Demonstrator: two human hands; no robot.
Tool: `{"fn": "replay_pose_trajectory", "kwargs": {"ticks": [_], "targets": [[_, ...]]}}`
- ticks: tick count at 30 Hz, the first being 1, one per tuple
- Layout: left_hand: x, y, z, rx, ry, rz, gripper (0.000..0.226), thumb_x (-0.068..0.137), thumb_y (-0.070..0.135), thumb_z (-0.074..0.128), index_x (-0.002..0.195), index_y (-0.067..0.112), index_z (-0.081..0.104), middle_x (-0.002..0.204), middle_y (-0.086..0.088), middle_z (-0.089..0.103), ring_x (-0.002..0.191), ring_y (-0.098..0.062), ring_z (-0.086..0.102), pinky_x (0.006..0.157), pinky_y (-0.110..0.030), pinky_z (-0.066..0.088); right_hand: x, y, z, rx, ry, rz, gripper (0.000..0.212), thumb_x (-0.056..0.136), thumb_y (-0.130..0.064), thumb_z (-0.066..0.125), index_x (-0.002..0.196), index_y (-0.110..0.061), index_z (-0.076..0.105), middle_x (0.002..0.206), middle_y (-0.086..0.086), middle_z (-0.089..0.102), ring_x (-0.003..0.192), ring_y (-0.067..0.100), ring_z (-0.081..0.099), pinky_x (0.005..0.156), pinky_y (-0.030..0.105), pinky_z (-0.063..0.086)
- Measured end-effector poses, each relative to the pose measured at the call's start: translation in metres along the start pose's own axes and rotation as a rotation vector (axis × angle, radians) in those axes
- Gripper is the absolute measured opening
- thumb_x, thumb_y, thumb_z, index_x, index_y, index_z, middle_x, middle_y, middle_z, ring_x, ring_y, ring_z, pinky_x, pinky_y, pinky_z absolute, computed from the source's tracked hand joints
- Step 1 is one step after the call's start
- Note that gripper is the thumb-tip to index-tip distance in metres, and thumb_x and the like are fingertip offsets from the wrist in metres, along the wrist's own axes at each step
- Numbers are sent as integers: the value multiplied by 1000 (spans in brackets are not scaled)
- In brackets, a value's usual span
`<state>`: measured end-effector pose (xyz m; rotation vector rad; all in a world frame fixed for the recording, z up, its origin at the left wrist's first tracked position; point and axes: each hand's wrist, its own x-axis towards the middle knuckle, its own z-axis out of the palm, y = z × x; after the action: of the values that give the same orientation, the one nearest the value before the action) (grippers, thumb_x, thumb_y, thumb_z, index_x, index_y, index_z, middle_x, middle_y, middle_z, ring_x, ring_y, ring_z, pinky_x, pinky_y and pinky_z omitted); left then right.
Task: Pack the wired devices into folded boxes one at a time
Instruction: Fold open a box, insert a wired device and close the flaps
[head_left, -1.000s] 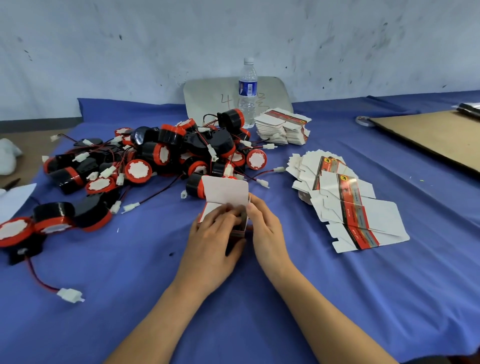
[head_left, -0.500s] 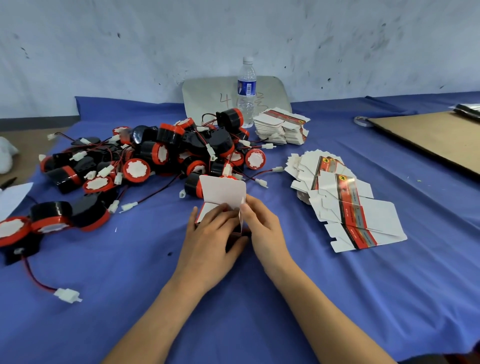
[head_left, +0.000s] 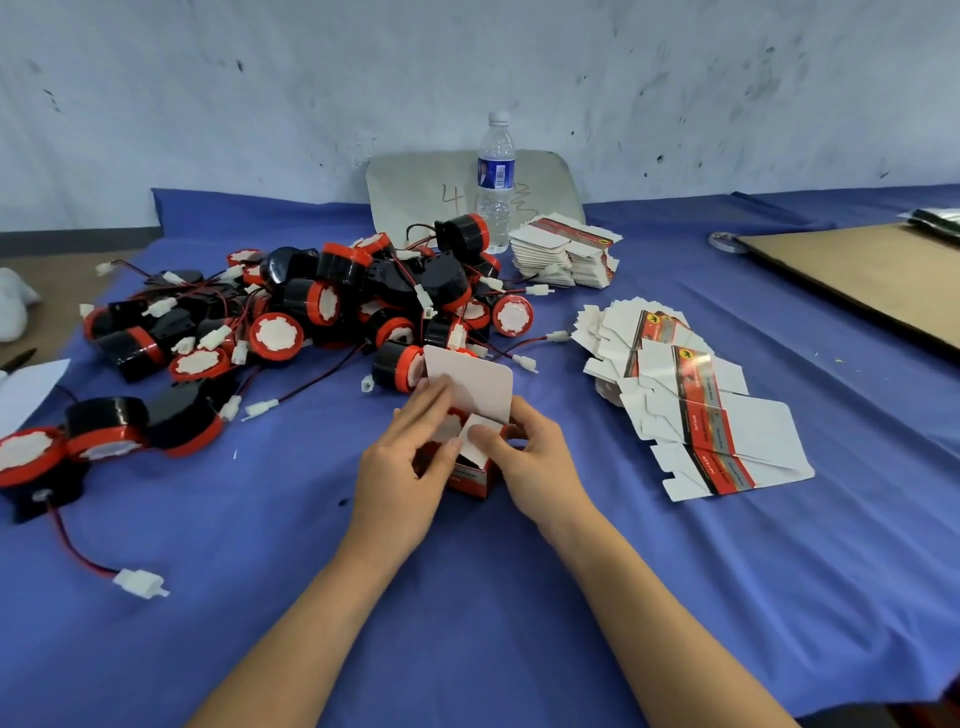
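Near the middle of the blue-cloth-covered table (head_left: 493, 613), a small red-and-white cardboard box (head_left: 470, 475) stands between the two hands, its white lid flap raised and a round red-rimmed, white-faced wired device (head_left: 448, 428) lodged in its opening. The left hand (head_left: 402, 467) lies over the box's left side, fingers extended across the device towards the lid flap. The right hand (head_left: 535, 460) curls round the right side, thumb pressing a small white side flap inward. Behind the box lies a heap of black-and-red round wired devices (head_left: 306, 301); to its right, a fanned row of flat unfolded box blanks (head_left: 691, 415).
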<state>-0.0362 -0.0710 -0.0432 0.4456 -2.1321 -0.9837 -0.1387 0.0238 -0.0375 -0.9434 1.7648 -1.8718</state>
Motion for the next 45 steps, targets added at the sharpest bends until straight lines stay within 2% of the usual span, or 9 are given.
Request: {"fn": "replay_pose_trajectory", "kwargs": {"ticks": [4,7,11,17,21,25,31,36,45], "targets": [[-2,3,0,26,10,-3,65,92,11,64,139,42,32,133,20,51,120,6,41,93,-16,42,1,-1,0,-9,-9,3,33,89,2,60,106,-27,64,87,-14,70,74,-5,62,64,10,47],[-2,0,1,126,-29,128,43,89,15,68,129,27,57,125,21,53,122,4,48,116,-30,27,0,-1,1,-66,0,-26,38,90,2,57,114,-27,63,105,-2,69,94,4,62,74,11,46],[1,-1,0,72,-70,181,25,87,15,68,111,18,72,121,15,60,121,7,49,115,-21,26,-5,-5,0,-67,-26,-88,34,87,-12,51,111,-32,66,115,-3,66,118,9,51,95,18,41],[-1,2,-1,-32,-259,203,34,76,27,78,108,32,70,119,24,63,120,4,53,116,-39,28,-9,-11,2,37,45,-170,16,89,-25,60,92,-12,69,87,1,73,87,14,69,77,22,51],[-1,4,1,-25,-233,204,35,74,27,77,107,34,67,119,23,63,117,1,56,119,-41,22,-12,-11,2,-20,46,-171,25,91,-10,56,107,-19,73,95,-8,74,91,6,69,73,13,50],[-2,3,2,-43,-105,170,21,75,20,79,96,18,77,114,29,63,113,7,56,120,-30,19,-9,-9,0,-168,90,-150,37,95,-11,59,111,-42,68,92,-13,74,68,14,66,62,26,57],[-3,5,2,-15,61,45,24,65,8,86,79,13,68,98,9,55,91,3,56,80,-7,41,-9,-5,2,-262,50,-213,28,93,-19,64,115,-34,71,120,-17,67,110,0,61,85,33,56],[-4,-2,5,-22,115,-68,62,64,12,88,109,25,47,113,6,41,106,10,44,85,-15,44,-8,0,2,-419,54,-237,29,89,-13,67,115,-25,71,119,-19,63,125,1,50,107,30,42],[-2,-8,7,-115,19,-197,89,65,19,88,133,39,35,121,16,55,110,0,55,83,-2,41,-9,1,9,-594,169,-395,28,85,-7,67,110,-19,74,118,-4,69,119,13,58,97,25,46]]}}
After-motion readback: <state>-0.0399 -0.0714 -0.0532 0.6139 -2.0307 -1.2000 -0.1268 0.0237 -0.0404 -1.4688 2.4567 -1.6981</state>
